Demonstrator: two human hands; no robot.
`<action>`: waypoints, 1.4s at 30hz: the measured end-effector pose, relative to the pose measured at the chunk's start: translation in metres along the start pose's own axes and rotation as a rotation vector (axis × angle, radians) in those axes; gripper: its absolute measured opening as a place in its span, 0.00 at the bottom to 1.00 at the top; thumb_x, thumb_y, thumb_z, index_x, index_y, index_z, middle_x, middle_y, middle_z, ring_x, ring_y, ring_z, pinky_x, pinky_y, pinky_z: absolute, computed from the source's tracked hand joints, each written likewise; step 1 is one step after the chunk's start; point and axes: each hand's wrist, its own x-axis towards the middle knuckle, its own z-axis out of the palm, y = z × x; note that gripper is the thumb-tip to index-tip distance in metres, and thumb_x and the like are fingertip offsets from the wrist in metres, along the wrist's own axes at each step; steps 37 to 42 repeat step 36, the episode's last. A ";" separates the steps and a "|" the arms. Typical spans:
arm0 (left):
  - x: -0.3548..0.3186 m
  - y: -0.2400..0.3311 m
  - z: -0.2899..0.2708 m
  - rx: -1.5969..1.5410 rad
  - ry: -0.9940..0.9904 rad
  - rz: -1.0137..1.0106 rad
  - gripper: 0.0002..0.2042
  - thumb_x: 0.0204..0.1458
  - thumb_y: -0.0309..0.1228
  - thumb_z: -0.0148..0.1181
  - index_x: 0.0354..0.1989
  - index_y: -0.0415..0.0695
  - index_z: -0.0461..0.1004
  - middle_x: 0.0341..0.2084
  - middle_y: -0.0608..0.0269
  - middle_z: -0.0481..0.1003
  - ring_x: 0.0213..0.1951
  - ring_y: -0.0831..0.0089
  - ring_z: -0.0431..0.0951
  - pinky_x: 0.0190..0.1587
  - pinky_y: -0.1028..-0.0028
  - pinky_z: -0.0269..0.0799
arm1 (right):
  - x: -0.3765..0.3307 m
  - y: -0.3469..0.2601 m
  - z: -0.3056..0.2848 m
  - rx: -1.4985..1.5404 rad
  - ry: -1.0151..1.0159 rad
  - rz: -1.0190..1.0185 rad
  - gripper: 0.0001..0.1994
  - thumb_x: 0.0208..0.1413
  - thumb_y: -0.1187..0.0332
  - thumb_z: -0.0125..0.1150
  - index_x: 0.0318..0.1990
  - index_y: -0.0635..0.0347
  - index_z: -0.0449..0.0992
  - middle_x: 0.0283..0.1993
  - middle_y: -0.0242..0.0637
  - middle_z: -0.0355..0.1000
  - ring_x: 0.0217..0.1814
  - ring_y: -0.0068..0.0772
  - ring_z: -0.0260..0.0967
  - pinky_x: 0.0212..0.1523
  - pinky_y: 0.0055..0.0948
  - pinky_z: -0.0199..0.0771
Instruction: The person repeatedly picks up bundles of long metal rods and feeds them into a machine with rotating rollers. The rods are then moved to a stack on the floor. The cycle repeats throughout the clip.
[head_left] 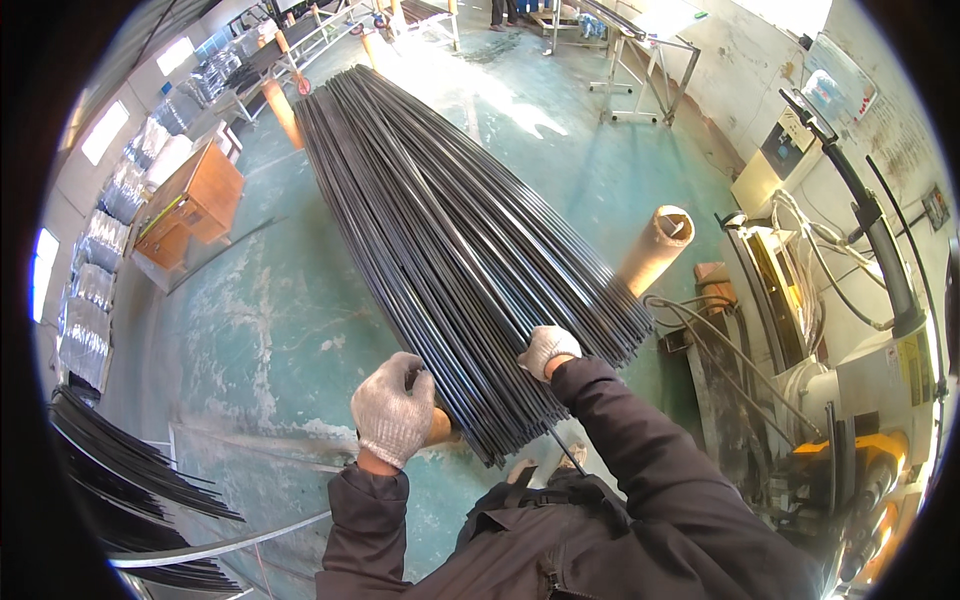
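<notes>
A long stack of thin black rods (pixel 430 240) stretches from my body toward the far left, its near ends fanned out. My right hand (pixel 548 350), in a pale knitted glove, lies on top of the rods near their close end, its fingers closed around a rod. One rod (pixel 566 448) sticks out past the other ends toward my body. My left hand (pixel 393 412), gloved alike, hovers by the stack's left edge with fingers loosely curved. A gap shows between thumb and forefinger, and I see nothing held there.
Cardboard-tube posts (pixel 655 248) stand beside the stack. To the right is a machine (pixel 780 290) with hoses and a black arm. More black rods (pixel 130 460) lie at the lower left, below a wooden cabinet (pixel 195 205). Wrapped bundles (pixel 88 320) line the left wall.
</notes>
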 end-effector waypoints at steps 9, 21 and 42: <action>0.000 0.000 0.001 0.017 0.023 -0.021 0.05 0.60 0.30 0.70 0.41 0.44 0.86 0.32 0.50 0.86 0.35 0.49 0.89 0.41 0.57 0.84 | 0.018 0.034 -0.011 0.530 -0.236 0.002 0.42 0.63 0.60 0.84 0.75 0.83 0.71 0.50 0.55 0.89 0.50 0.44 0.90 0.52 0.39 0.91; -0.006 0.009 0.003 0.142 0.076 0.219 0.05 0.61 0.27 0.68 0.43 0.42 0.84 0.35 0.48 0.86 0.39 0.47 0.89 0.46 0.54 0.83 | -0.031 0.043 0.001 0.261 0.001 0.068 0.28 0.73 0.44 0.69 0.57 0.66 0.85 0.55 0.61 0.86 0.63 0.63 0.84 0.65 0.51 0.84; -0.065 -0.037 0.229 -1.437 -0.765 -0.815 0.17 0.70 0.48 0.73 0.51 0.47 0.81 0.49 0.55 0.86 0.47 0.53 0.89 0.56 0.47 0.86 | -0.528 0.225 0.099 0.202 0.013 0.690 0.25 0.59 0.42 0.81 0.43 0.56 0.92 0.42 0.50 0.89 0.50 0.54 0.90 0.54 0.50 0.87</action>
